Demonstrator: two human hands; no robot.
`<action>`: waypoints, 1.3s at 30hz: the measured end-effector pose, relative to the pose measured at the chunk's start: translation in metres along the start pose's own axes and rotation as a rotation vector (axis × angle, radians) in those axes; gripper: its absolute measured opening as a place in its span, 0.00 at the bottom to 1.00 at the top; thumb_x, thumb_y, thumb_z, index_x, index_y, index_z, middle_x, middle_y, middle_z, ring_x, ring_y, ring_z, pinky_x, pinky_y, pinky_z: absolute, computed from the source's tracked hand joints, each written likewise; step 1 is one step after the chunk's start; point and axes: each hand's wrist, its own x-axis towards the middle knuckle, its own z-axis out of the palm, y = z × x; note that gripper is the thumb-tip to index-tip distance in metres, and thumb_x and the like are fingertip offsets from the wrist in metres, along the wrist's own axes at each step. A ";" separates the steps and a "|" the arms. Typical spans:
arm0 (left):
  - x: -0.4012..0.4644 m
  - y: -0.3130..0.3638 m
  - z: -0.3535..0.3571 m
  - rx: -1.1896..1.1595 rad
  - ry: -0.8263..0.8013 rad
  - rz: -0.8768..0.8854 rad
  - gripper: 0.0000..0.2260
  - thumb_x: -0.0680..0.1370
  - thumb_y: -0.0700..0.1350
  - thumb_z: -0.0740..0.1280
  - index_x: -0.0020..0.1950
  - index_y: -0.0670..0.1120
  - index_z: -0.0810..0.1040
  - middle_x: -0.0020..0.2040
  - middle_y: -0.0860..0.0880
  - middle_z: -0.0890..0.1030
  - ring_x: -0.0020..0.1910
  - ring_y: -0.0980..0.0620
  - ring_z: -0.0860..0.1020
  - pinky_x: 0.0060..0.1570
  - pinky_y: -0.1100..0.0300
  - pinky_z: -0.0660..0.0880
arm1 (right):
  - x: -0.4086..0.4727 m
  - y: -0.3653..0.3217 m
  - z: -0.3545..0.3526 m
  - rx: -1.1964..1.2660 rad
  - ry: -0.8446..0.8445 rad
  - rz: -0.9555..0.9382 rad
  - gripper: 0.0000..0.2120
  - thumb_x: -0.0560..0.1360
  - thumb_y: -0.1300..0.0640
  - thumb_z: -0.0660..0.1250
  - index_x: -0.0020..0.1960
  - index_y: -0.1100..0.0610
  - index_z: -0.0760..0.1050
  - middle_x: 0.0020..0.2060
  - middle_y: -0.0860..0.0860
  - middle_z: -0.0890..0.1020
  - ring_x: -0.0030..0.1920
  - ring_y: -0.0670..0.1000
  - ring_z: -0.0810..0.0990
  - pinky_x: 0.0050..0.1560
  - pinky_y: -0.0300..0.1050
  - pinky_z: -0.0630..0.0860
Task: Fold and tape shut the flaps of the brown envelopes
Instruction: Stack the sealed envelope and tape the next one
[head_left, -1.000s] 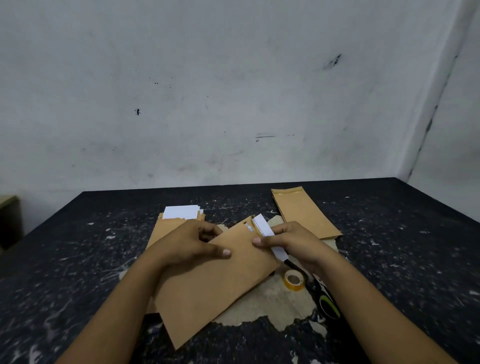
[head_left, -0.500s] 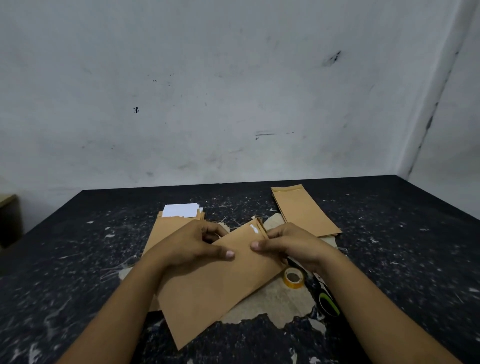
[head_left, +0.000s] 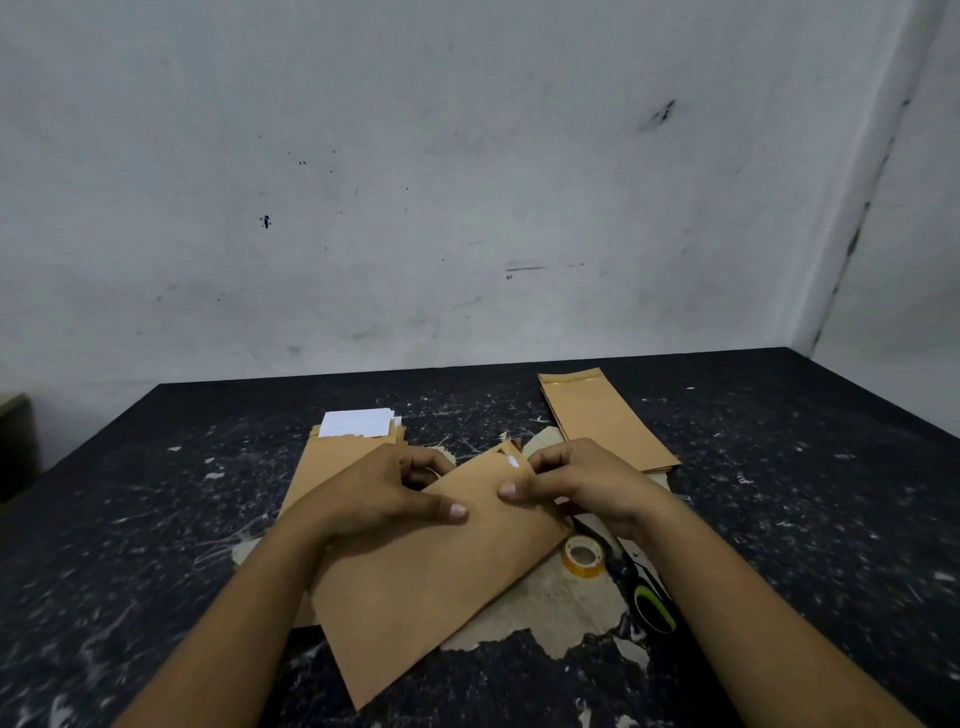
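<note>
Envelope in hand: a brown envelope (head_left: 436, 571) lies slanted near the middle of the tabletop, its open end pointing away toward the far edge, a sliver of white insert showing at the mouth.
Left hand: the left hand (head_left: 379, 493) pinches the envelope's upper left side, thumb flat on top and fingers curled behind.
Right hand: the right hand (head_left: 582, 483) pinches the upper right corner at the mouth, thumb on the face and fingers curled round the edge.
Progress: the flap looks not yet creased down and no tape is on it; by my reading, this one is at the start of the fold.
Left to do: a stack of brown envelopes with white sheets (head_left: 358, 423) sticking out lies behind the left hand.
Probably done: a second stack (head_left: 602, 421) lies toward the far right, seemingly closed.
Tools: the tape roll (head_left: 583, 556) and scissors (head_left: 641, 587) lie beside the right wrist, just clear of the envelope.
Obstacles: the torn paper patch (head_left: 550, 613) beneath gives an uneven base.
</note>
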 end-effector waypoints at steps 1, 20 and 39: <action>0.000 0.001 0.000 -0.001 -0.006 0.002 0.11 0.74 0.44 0.76 0.54 0.45 0.83 0.51 0.48 0.86 0.50 0.51 0.84 0.53 0.56 0.81 | -0.001 0.000 0.000 -0.006 -0.005 0.006 0.06 0.67 0.53 0.81 0.38 0.53 0.85 0.36 0.48 0.85 0.36 0.43 0.81 0.38 0.37 0.73; -0.005 0.006 -0.001 0.086 -0.102 0.018 0.06 0.76 0.45 0.74 0.51 0.47 0.84 0.46 0.50 0.85 0.45 0.55 0.83 0.45 0.65 0.76 | 0.003 0.002 0.005 0.120 -0.039 0.042 0.11 0.71 0.63 0.77 0.33 0.56 0.78 0.29 0.49 0.80 0.29 0.45 0.77 0.30 0.34 0.71; 0.001 0.018 0.031 0.912 0.191 -0.026 0.55 0.60 0.77 0.69 0.79 0.56 0.52 0.74 0.58 0.64 0.72 0.53 0.65 0.69 0.48 0.63 | 0.007 0.004 0.008 0.163 0.309 0.008 0.10 0.69 0.56 0.79 0.39 0.62 0.83 0.33 0.53 0.85 0.33 0.49 0.81 0.34 0.40 0.73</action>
